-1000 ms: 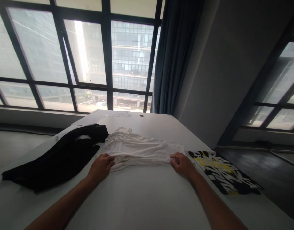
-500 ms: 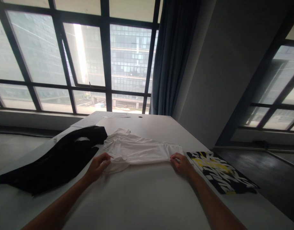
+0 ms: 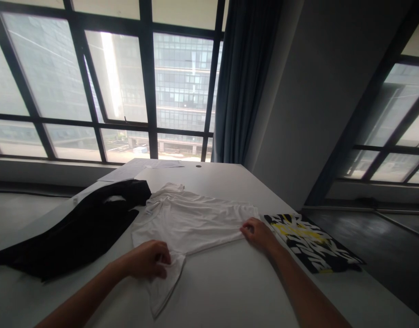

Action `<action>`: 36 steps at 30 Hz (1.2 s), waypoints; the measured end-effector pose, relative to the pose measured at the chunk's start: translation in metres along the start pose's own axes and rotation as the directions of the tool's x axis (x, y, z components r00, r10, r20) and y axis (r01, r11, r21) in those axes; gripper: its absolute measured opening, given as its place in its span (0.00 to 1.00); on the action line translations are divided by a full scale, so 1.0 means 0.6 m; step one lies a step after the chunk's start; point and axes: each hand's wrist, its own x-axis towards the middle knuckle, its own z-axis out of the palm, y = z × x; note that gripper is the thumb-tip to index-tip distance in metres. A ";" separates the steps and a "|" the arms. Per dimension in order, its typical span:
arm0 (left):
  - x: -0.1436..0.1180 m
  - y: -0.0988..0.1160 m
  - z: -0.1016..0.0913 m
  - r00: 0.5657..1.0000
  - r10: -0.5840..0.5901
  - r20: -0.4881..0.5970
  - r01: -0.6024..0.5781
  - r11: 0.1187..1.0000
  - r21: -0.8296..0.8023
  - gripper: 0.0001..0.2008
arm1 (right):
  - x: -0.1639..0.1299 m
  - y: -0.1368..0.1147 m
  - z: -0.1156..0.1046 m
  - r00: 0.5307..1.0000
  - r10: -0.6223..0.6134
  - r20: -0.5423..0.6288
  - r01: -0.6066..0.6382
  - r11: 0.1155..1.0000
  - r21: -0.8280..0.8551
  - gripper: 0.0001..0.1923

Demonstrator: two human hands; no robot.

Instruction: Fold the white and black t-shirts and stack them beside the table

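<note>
Since half a second ago my left hand (image 3: 148, 259) has drawn back toward me, pulling a flap of the white shirt (image 3: 192, 218) with it. The cloth that was bunched in a narrow band now lies spread wider across the table (image 3: 230, 291). My right hand (image 3: 259, 233) has hardly shifted.

Left hand: curled closed, fingers pinching the near left corner of the white shirt. A loose tongue of fabric hangs out below the knuckles and lies flat on the table, pointing toward me.

Right hand: resting on the shirt's right edge, fingers bent onto the cloth. I cannot tell whether it grips the fabric or only presses it down.

White shirt: middle of the table, wrinkled, lying flat apart from the pulled corner. Its far left end touches the black garment (image 3: 75, 228).

Black garment: spread on the left part of the table, reaching from the shirt's far corner out toward the left edge.

Patterned cloth (image 3: 312, 241), black, white and yellow: flat at the table's right edge, just beside my right hand, apart from the white shirt.

Papers (image 3: 141, 166) lie at the far end of the table, near the window (image 3: 127, 86). A dark curtain (image 3: 243, 82) hangs right of the panes. Both my forearms are bare.
</note>
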 end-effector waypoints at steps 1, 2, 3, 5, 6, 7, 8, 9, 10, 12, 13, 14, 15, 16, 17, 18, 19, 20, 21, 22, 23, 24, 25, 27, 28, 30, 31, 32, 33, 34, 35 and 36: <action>-0.001 0.003 0.001 0.999 0.000 0.042 -0.001 1.000 0.029 0.05 | 0.000 0.002 0.002 1.000 0.010 -0.001 -0.010 1.000 -0.017 0.14; -0.003 0.005 0.001 0.997 0.000 0.079 -0.004 0.999 0.042 0.02 | -0.001 0.004 0.003 1.000 0.019 -0.002 -0.020 0.999 -0.035 0.14; -0.004 0.006 0.000 0.994 0.003 0.112 -0.007 0.999 0.032 0.01 | -0.001 0.005 0.003 1.000 0.026 0.001 -0.026 0.998 -0.052 0.14; -0.008 0.005 -0.004 0.984 0.024 0.174 -0.016 0.999 -0.045 0.04 | 0.000 0.005 0.002 0.999 0.040 -0.008 -0.041 0.995 -0.096 0.14; -0.010 0.002 -0.007 0.978 0.034 0.204 -0.014 0.995 -0.101 0.07 | 0.000 0.005 0.000 0.998 0.052 -0.028 -0.055 0.990 -0.129 0.14; -0.012 -0.001 -0.011 0.972 0.044 0.230 -0.007 0.987 -0.160 0.10 | 0.001 0.004 -0.003 0.996 0.071 -0.059 -0.080 0.982 -0.172 0.14; -0.015 -0.005 -0.016 0.966 0.051 0.252 0.005 0.977 -0.213 0.13 | 0.001 0.004 -0.006 0.991 0.097 -0.096 -0.117 0.968 -0.224 0.14; -0.018 -0.008 -0.020 0.959 0.053 0.277 0.020 0.967 -0.254 0.16 | 0.001 0.005 -0.010 0.983 0.131 -0.131 -0.164 0.947 -0.277 0.15; -0.021 -0.010 -0.023 0.949 0.052 0.312 0.040 0.959 -0.282 0.18 | 0.000 0.007 -0.013 0.973 0.175 -0.153 -0.217 0.919 -0.328 0.16; -0.026 -0.011 -0.028 0.918 0.044 0.395 0.085 0.948 -0.305 0.21 | -0.002 0.013 -0.019 0.949 0.278 -0.145 -0.314 0.860 -0.402 0.17; -0.027 -0.010 -0.028 0.902 0.038 0.430 0.100 0.950 -0.295 0.22 | -0.003 0.017 -0.022 0.935 0.332 -0.122 -0.352 0.837 -0.419 0.18; -0.027 -0.007 -0.027 0.894 0.027 0.447 0.104 0.958 -0.266 0.23 | -0.004 0.021 -0.025 0.919 0.383 -0.090 -0.384 0.822 -0.421 0.19; -0.026 -0.004 -0.025 0.907 0.002 0.420 0.097 0.972 -0.213 0.23 | -0.004 0.024 -0.028 0.903 0.427 -0.056 -0.411 0.814 -0.411 0.19; -0.024 -0.001 -0.022 0.941 -0.037 0.336 0.085 0.988 -0.131 0.22 | -0.003 0.027 -0.033 0.888 0.459 -0.025 -0.431 0.812 -0.393 0.18; -0.020 0.001 -0.018 0.977 -0.070 0.203 0.077 0.997 -0.027 0.21 | -0.002 0.029 -0.040 0.878 0.479 -0.003 -0.446 0.814 -0.372 0.17; -0.016 0.003 -0.014 0.996 -0.078 0.048 0.074 0.994 0.079 0.20 | 0.001 0.031 -0.050 0.874 0.486 0.007 -0.453 0.821 -0.348 0.16; -0.012 0.002 -0.010 0.994 -0.060 -0.088 0.074 0.982 0.172 0.19 | 0.004 0.032 -0.061 0.879 0.477 0.006 -0.450 0.834 -0.320 0.15; -0.007 0.000 -0.007 0.984 -0.031 -0.175 0.074 0.968 0.242 0.19 | 0.007 0.034 -0.075 0.890 0.455 -0.005 -0.438 0.853 -0.285 0.15; -0.003 -0.005 -0.004 0.980 -0.009 -0.201 0.067 0.956 0.287 0.22 | 0.010 0.036 -0.090 0.904 0.427 -0.021 -0.418 0.875 -0.244 0.15; 0.000 -0.012 -0.002 0.985 -0.002 -0.174 0.056 0.949 0.310 0.28 | 0.011 0.038 -0.106 0.916 0.401 -0.030 -0.398 0.896 -0.197 0.15; 0.001 -0.019 -0.002 0.993 -0.013 -0.121 0.051 0.945 0.322 0.36 | 0.010 0.041 -0.120 0.924 0.383 -0.019 -0.381 0.912 -0.153 0.14; 0.002 -0.027 -0.002 0.997 -0.042 -0.063 0.060 0.942 0.329 0.44 | 0.008 0.045 -0.131 0.926 0.377 0.020 -0.373 0.920 -0.119 0.13; 0.000 -0.034 -0.002 0.997 -0.078 -0.006 0.075 0.939 0.335 0.49 | 0.003 0.049 -0.139 0.918 0.388 0.087 -0.379 0.920 -0.101 0.11; -0.008 -0.045 -0.004 0.984 -0.142 0.108 0.097 0.932 0.348 0.59 | -0.012 0.058 -0.142 0.840 0.457 0.293 -0.437 0.889 -0.134 0.07; -0.013 -0.047 -0.004 0.973 -0.168 0.159 0.102 0.929 0.356 0.63 | -0.020 0.062 -0.139 0.765 0.513 0.389 -0.479 0.858 -0.187 0.05; -0.027 -0.047 -0.006 0.950 -0.206 0.236 0.108 0.922 0.372 0.72 | -0.029 0.065 -0.126 0.605 0.612 0.509 -0.539 0.786 -0.304 0.05; -0.033 -0.046 -0.007 0.941 -0.217 0.260 0.107 0.920 0.377 0.75 | -0.028 0.063 -0.120 0.564 0.634 0.529 -0.544 0.767 -0.339 0.07; -0.037 -0.044 -0.009 0.937 -0.218 0.274 0.104 0.921 0.377 0.76 | -0.023 0.059 -0.114 0.573 0.630 0.524 -0.527 0.773 -0.353 0.08; -0.040 -0.042 -0.012 0.938 -0.208 0.277 0.096 0.925 0.369 0.76 | -0.014 0.052 -0.109 0.627 0.598 0.498 -0.487 0.801 -0.348 0.08; -0.040 -0.042 -0.014 0.946 -0.184 0.265 0.082 0.931 0.355 0.73 | -0.001 0.043 -0.104 0.707 0.544 0.452 -0.430 0.838 -0.336 0.09; -0.036 -0.043 -0.017 0.961 -0.148 0.232 0.063 0.939 0.339 0.68 | 0.014 0.032 -0.098 0.788 0.479 0.387 -0.368 0.870 -0.327 0.11; -0.030 -0.046 -0.019 0.980 -0.107 0.167 0.047 0.943 0.328 0.60 | 0.032 0.020 -0.091 0.856 0.411 0.314 -0.310 0.894 -0.325 0.15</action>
